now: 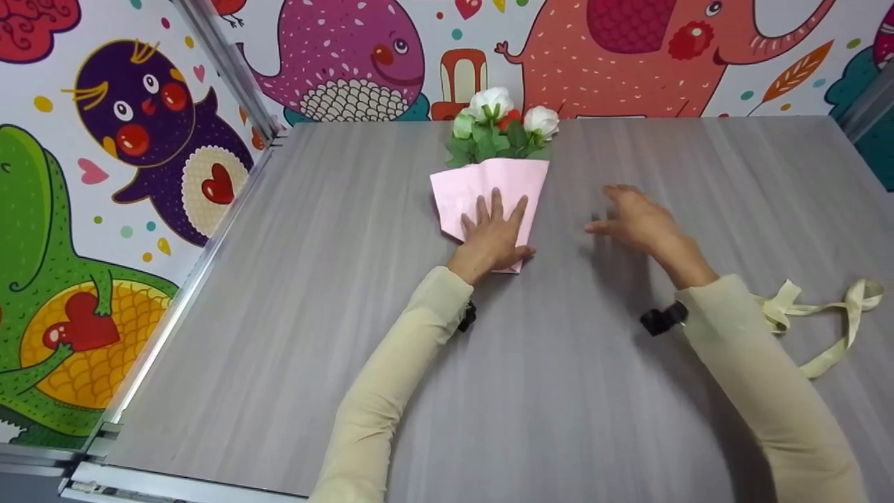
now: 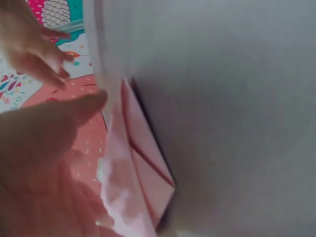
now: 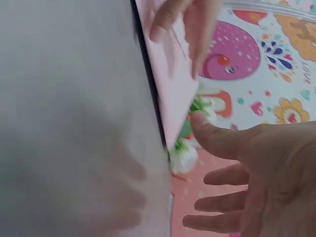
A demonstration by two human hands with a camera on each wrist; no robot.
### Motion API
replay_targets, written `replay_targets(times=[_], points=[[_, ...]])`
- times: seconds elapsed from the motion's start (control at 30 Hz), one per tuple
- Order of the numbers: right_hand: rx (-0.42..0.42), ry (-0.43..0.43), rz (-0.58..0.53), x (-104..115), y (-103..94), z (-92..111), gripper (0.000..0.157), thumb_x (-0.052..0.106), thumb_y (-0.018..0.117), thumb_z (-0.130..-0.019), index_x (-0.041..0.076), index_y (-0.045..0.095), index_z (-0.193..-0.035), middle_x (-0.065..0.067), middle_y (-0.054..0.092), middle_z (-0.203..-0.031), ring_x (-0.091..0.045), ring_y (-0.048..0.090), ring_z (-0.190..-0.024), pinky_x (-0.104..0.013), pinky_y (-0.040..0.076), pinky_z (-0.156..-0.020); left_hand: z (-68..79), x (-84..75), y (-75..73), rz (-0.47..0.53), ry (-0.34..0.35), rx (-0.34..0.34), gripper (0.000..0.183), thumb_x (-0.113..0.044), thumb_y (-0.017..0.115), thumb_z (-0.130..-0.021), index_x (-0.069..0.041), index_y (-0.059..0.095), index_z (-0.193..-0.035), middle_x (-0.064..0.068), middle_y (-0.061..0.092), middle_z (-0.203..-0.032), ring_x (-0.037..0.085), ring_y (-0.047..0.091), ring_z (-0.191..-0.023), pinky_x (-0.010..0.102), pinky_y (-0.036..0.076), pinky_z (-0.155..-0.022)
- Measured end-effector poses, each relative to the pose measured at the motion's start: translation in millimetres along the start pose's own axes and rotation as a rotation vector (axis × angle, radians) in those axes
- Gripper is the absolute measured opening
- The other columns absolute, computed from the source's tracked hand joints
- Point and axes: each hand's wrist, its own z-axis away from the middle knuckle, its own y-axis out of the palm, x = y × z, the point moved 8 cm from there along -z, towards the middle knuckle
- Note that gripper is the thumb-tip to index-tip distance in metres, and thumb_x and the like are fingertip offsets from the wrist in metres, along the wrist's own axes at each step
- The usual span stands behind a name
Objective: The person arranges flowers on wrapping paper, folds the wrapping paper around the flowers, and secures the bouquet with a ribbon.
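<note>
A bouquet of white and red flowers [image 1: 491, 105] with green leaves lies toward the back of the table, its lower part wrapped in pink paper [image 1: 457, 192]. My left hand [image 1: 492, 241] rests on the wrapping with its fingers spread. In the left wrist view, folded edges of the pink paper [image 2: 148, 182] show beside that hand. My right hand [image 1: 642, 220] hovers to the right of the bouquet, fingers apart and holding nothing. The right wrist view has the right hand's [image 3: 266, 177] loosely extended fingers near the white blooms [image 3: 182, 157].
A pale yellow ribbon [image 1: 848, 314] lies loosely looped on the right of the grey table [image 1: 314, 335], partly behind my right sleeve. Walls with cartoon animals [image 1: 621, 63] stand at the back and left. A metal rail [image 1: 188, 293] runs along the left edge.
</note>
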Motion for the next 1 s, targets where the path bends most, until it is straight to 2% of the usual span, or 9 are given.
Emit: replay_targets(times=[0.17,0.27,0.4,0.5,0.67,0.8,0.9,1.0], points=[[-0.095,0.057,0.078,-33.6,-24.8,27.6,0.079,0.03,0.07,-0.093,-0.005,0.031,-0.152,-0.038,0.03,-0.152,-0.057,0.03,-0.137,-0.074,0.027,-0.108,-4.6,7.8,6.9,0.061,0.029,0.069,0.087,-0.054,0.055,-0.098,-0.032,0.002,-0.162,0.015,-0.013,-0.169,0.042,-0.007,-0.156,0.068,0.01,-0.121],[-0.129,0.137,0.125,-55.0,-32.7,41.3,0.079,0.031,0.073,-0.091,-0.005,0.033,-0.15,-0.04,0.028,-0.149,-0.061,0.027,-0.133,-0.081,0.024,-0.101,-6.0,12.7,9.1,0.089,0.022,0.099,0.085,-0.055,0.053,-0.098,-0.032,0.003,-0.162,0.014,-0.016,-0.169,0.041,-0.01,-0.156,0.068,0.007,-0.121],[-0.084,0.213,0.13,-79.0,-34.6,56.2,0.089,0.036,0.076,-0.088,-0.007,0.029,-0.15,-0.043,0.022,-0.147,-0.063,0.019,-0.133,-0.087,0.017,-0.098,-7.1,17.5,10.0,0.085,0.014,0.116,0.082,-0.056,0.052,-0.098,-0.032,0.006,-0.162,0.013,-0.016,-0.169,0.041,-0.011,-0.156,0.068,0.006,-0.122],[-0.03,0.224,0.117,-91.8,-34.5,66.7,0.099,0.042,0.076,-0.086,-0.008,0.023,-0.152,-0.045,0.017,-0.148,-0.064,0.015,-0.133,-0.089,0.014,-0.097,-7.3,21.0,10.2,0.068,0.006,0.123,0.082,-0.057,0.052,-0.098,-0.032,0.007,-0.162,0.012,-0.015,-0.169,0.041,-0.009,-0.156,0.068,0.007,-0.122],[0.016,0.241,0.098,-111.5,-36.3,81.3,0.114,0.058,0.075,-0.082,-0.008,0.016,-0.155,-0.047,0.012,-0.148,-0.064,0.014,-0.132,-0.088,0.015,-0.097,-8.0,27.5,8.4,0.083,0.002,0.134,0.084,-0.058,0.054,-0.096,-0.032,0.008,-0.162,0.011,-0.014,-0.17,0.041,-0.008,-0.156,0.068,0.006,-0.122],[0.05,0.277,0.073,-128.8,-38.9,90.3,0.123,0.068,0.07,-0.08,-0.008,0.008,-0.155,-0.047,0.004,-0.151,-0.064,0.01,-0.137,-0.084,0.017,-0.103,-9.2,37.4,5.8,0.088,-0.001,0.134,0.084,-0.058,0.055,-0.096,-0.032,0.009,-0.162,0.011,-0.014,-0.17,0.041,-0.009,-0.156,0.071,0.006,-0.12],[0.055,0.35,0.047,-145.1,-41.1,97.6,0.122,0.063,0.071,-0.082,-0.009,0.003,-0.155,-0.047,-0.003,-0.152,-0.065,0.009,-0.139,-0.08,0.019,-0.106,-10.0,46.2,3.2,0.091,-0.004,0.133,0.084,-0.058,0.056,-0.096,-0.033,0.01,-0.162,0.01,-0.014,-0.17,0.04,-0.01,-0.156,0.073,0.005,-0.119],[0.056,0.45,0.04,-162.2,-42.4,106.3,0.119,0.056,0.074,-0.084,-0.011,0.004,-0.153,-0.048,0.002,-0.15,-0.064,0.019,-0.134,-0.078,0.024,-0.106,-10.6,56.0,0.3,0.101,-0.009,0.132,0.083,-0.057,0.056,-0.096,-0.033,0.011,-0.162,0.01,-0.014,-0.17,0.04,-0.011,-0.156,0.073,0.004,-0.118]])
